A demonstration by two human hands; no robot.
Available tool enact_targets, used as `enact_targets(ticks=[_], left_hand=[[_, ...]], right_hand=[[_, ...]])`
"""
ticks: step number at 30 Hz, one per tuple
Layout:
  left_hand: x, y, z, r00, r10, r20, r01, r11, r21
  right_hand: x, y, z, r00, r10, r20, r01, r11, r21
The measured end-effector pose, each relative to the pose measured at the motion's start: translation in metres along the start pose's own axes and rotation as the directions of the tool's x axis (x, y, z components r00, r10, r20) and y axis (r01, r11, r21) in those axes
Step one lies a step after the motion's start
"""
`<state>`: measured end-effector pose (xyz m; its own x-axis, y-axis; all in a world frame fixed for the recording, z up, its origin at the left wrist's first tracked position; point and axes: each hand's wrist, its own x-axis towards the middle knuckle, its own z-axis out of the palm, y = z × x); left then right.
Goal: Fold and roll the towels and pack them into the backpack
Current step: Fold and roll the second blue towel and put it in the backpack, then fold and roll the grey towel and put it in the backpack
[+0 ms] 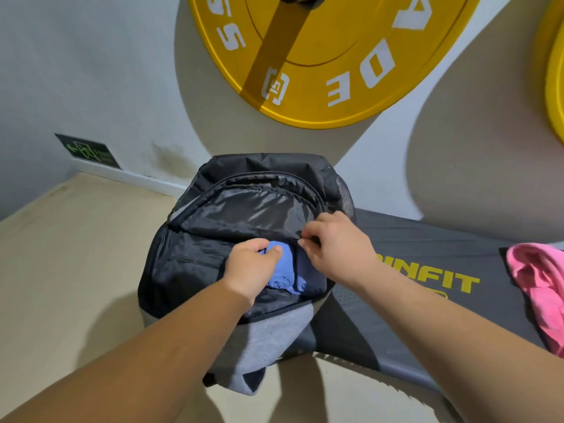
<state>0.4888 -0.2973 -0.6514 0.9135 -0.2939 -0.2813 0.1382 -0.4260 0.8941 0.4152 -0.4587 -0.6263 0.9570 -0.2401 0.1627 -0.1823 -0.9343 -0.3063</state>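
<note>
Floor [61, 270] at far left, tan, with an exit sign [88, 151] low on the wall; neither matters to the task. Next over, the backpack [195, 264] stands at the left end of the dark tabletop [427, 239]. Its main compartment is unzipped and the shiny lining of the flap faces up.

I tag the step as packing, first towel going in. The left grip [248, 268] is clenched round the blue towel [285, 270], thumb on top, right at the mouth of the compartment. The towel looks bunched into a rough roll. Part of it is inside and part shows over the lower lip.

The right grip [338, 245] pinches the edge of the opening by the zip, just beside the towel. I judge it is holding the mouth apart.

Contents: I see only the blue towel in the compartment. The grips hide anything deeper, so I can't tell.

Next move, as I judge it: seat the roll low in the compartment, let go with the left, and keep the mouth open.

Far right, the pink towel [540, 288] lies loose and crumpled on the tabletop, well apart from the backpack. It is not yet folded or rolled, so that comes next.
</note>
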Motion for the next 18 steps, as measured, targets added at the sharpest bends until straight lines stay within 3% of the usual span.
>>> enact_targets(ticks=[3,6,10,13,18], left_hand=[[-0.015,-0.005,-0.007,0.998,0.039,-0.041,-0.033,0.991,0.128],[-0.028,-0.002,-0.020,0.998,0.044,-0.051,-0.036,0.988,0.149],[-0.048,0.026,-0.027,0.997,0.062,0.036,-0.067,0.982,0.174],[-0.064,0.059,-0.012,0.989,0.095,0.114,-0.117,0.972,0.204],[-0.100,0.112,0.065,0.949,0.163,0.270,-0.215,0.961,0.174]], right_hand=[[-0.006,0.005,0.001,0.994,-0.032,0.101,0.031,0.999,0.007],[-0.010,0.005,-0.004,0.982,-0.054,0.180,0.052,0.998,0.018],[-0.026,0.005,-0.027,0.988,-0.096,0.122,0.085,0.993,0.086],[-0.043,0.013,-0.052,0.996,-0.040,0.082,0.034,0.996,0.077],[-0.085,0.068,-0.091,0.977,0.128,0.172,-0.120,0.991,-0.056]])
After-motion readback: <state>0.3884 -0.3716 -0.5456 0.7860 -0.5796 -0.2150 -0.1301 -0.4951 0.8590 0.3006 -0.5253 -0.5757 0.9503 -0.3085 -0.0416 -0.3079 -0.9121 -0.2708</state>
